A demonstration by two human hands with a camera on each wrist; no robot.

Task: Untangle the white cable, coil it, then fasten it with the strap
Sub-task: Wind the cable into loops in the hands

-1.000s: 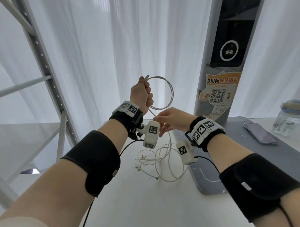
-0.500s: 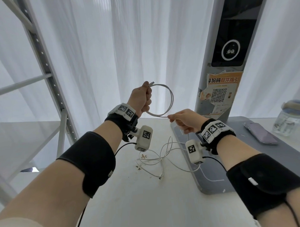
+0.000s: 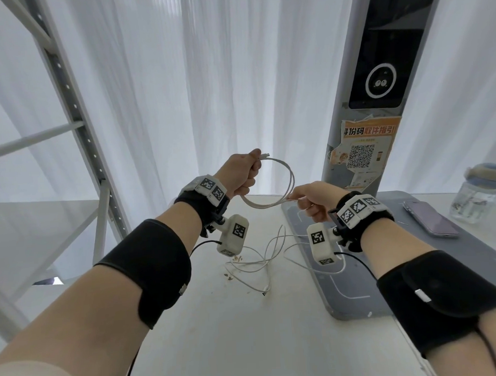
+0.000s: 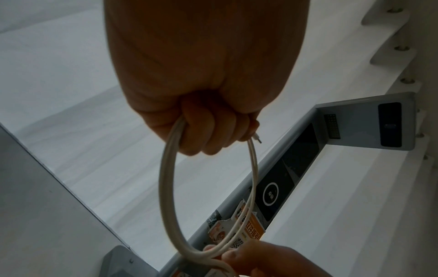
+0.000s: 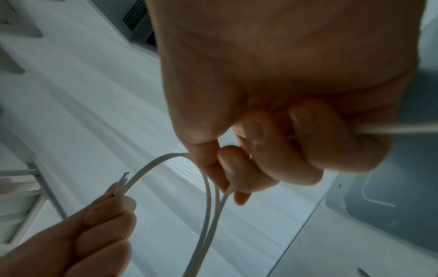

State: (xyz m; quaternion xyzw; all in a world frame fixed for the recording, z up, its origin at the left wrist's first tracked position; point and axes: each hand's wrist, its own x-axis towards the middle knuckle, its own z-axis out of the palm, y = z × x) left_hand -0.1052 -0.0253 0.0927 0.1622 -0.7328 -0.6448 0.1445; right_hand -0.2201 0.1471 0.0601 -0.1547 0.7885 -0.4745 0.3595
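Note:
My left hand (image 3: 245,172) is raised over the table and grips a coiled loop of the white cable (image 3: 286,183), with a plug end sticking out beside the thumb. In the left wrist view the loop (image 4: 168,196) hangs below the fist (image 4: 208,135). My right hand (image 3: 312,198) pinches the cable at the loop's lower right; in the right wrist view the cable (image 5: 208,196) runs through its curled fingers (image 5: 239,168). The rest of the cable (image 3: 260,260) lies in loose tangled curves on the white table (image 3: 218,329). I see no strap.
A grey mat (image 3: 454,259) covers the table's right side, with a phone (image 3: 430,220) on it and a water bottle (image 3: 479,192) beyond. A grey kiosk pillar (image 3: 376,99) stands behind. A metal shelf frame (image 3: 78,117) rises at the left. Small crumbs (image 3: 230,275) lie by the cable.
My right hand has moved right and away from the left, drawing cable along the loop's lower edge. The left hand has dropped a little. The loose cable on the table has spread out.

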